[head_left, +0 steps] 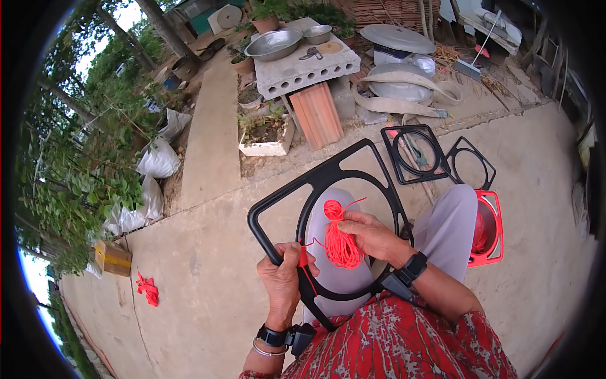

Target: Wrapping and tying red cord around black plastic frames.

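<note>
A black square frame with a round ring inside it [307,177] rests tilted across my lap. My left hand [282,276] is closed round the frame's left side, where red cord [303,256] is wound on the ring and pinned by the fingers. In my right hand [371,235] is a looped bundle of red cord [343,247], pinched near its narrow neck above the ring's opening. A short loose end sticks out at its top. One thin strand runs from the bundle across to the wrapped part by my left hand.
Two more black frames [413,182] lie on the concrete ahead. To my right stands a red basket [491,258] with red cord inside. Red cord scraps [148,289] and a cardboard box [113,258] are at left. A concrete slab table [306,76] holds metal basins [273,45].
</note>
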A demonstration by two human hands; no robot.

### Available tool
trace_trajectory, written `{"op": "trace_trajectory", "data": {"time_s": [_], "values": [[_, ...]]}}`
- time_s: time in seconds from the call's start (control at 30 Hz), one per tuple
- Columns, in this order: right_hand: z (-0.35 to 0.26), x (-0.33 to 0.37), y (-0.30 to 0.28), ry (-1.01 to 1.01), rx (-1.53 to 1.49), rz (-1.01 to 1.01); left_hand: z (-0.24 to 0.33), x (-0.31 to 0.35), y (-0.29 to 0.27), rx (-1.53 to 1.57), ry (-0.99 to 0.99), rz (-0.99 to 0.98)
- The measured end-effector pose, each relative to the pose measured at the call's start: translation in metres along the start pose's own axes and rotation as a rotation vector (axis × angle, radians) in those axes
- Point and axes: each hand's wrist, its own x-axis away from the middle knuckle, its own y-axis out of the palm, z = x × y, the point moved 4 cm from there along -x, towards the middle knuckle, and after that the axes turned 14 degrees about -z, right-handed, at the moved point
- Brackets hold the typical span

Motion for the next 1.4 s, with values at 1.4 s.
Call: {"op": "trace_trajectory", "data": {"time_s": [1.4], "values": [[-0.038, -0.007, 0.032, 0.033, 0.05, 0.263, -0.027, -0.046, 0.065, -0.107, -0.07, -0.232]]}}
